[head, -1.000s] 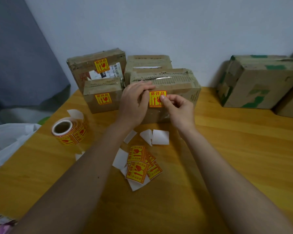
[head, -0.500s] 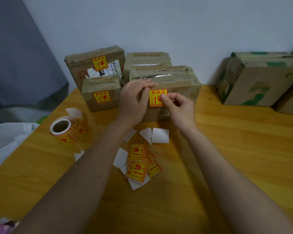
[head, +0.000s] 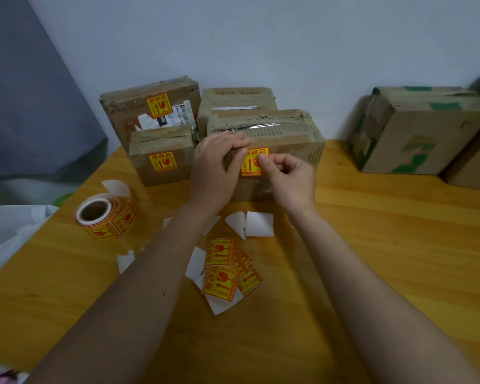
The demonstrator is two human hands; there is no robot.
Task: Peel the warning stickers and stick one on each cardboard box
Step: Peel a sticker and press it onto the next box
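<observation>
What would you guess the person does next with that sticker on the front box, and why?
Probably rub the right hand across the sticker to flatten it. It already lies on the box face, the left hand steadies the box, and fingertips rest on its upper edge.

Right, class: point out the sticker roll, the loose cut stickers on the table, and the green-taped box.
sticker roll (head: 106,218): head view, on its printed outer wrap.
loose cut stickers (head: 221,281): head view, on the face of the front sticker.
green-taped box (head: 427,134): head view, on its front cardboard face.
</observation>
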